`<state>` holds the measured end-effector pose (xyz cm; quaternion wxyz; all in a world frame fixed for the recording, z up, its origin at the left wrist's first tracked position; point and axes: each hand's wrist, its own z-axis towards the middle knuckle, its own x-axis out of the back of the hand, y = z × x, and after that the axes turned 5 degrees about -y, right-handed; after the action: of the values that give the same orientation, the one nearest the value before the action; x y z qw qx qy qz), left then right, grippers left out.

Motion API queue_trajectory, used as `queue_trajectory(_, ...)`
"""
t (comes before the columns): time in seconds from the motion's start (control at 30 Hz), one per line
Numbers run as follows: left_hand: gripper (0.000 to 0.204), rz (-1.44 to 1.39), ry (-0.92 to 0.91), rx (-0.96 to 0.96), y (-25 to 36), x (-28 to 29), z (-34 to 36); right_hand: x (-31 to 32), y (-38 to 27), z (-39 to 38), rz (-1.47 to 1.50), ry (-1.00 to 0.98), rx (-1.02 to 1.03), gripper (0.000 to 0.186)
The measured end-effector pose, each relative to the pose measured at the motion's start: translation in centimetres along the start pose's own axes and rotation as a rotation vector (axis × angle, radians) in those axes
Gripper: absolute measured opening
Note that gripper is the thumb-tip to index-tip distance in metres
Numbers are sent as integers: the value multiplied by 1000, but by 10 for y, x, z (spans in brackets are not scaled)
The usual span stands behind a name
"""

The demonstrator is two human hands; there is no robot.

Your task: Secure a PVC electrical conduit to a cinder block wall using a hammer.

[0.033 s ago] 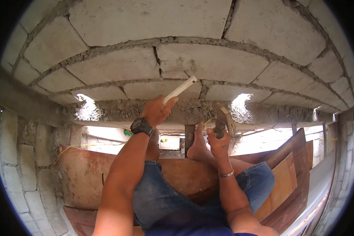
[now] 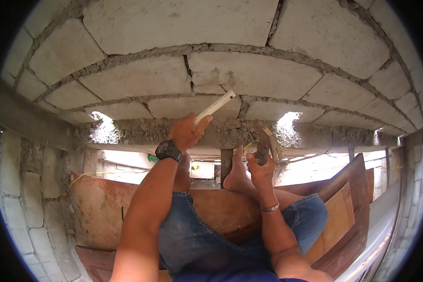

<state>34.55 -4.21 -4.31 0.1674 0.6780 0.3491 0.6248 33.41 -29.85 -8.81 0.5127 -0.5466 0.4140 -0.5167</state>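
My left hand (image 2: 187, 133) is closed round the lower end of a white flat strip (image 2: 217, 105) with a dark hole near its tip. It slants up to the right in front of the pale block wall (image 2: 249, 70); whether it touches the blocks I cannot tell. To the right, my right hand (image 2: 262, 170) grips a hammer (image 2: 264, 146) by its dark handle, the head up near the rough mortar ledge (image 2: 221, 134). My bare foot (image 2: 235, 171) rests between the hands, below that ledge.
Bright gaps open through the wall base at left (image 2: 104, 129) and right (image 2: 288, 129). Brown boards (image 2: 98, 207) lie under and beside my legs. A yellow cord (image 2: 96, 174) runs at left. Block side walls (image 2: 33, 197) enclose the space.
The hammer head has shifted very slightly in my right hand. My left hand and the white strip stay where they were.
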Motion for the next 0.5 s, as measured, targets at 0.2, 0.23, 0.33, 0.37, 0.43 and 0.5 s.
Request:
queue_trajectory(0.2, 67, -9, 11, -40, -11, 3, 3, -19, -30, 3, -132, 10, 189, 24)
queue_trajectory(0.23, 67, 8, 24, -44, -13, 3, 3, -22, -38, 4, -93, -6, 219, 23)
queue_trajectory(0.33, 67, 28, 41, -60, -15, 5, 4, -27, -39, 13, -54, -49, 224, 21)
queue_trajectory(0.37, 66, 34, 43, -72, -15, 6, 4, -29, -34, 17, -53, -74, 198, 20)
queue_trajectory(0.43, 66, 71, 56, -91, -11, 2, 10, -45, -8, 39, -128, -1, 270, 19)
queue_trajectory(0.5, 65, 118, 69, -95, -16, 1, 8, -61, 8, 55, -191, 61, 334, 18)
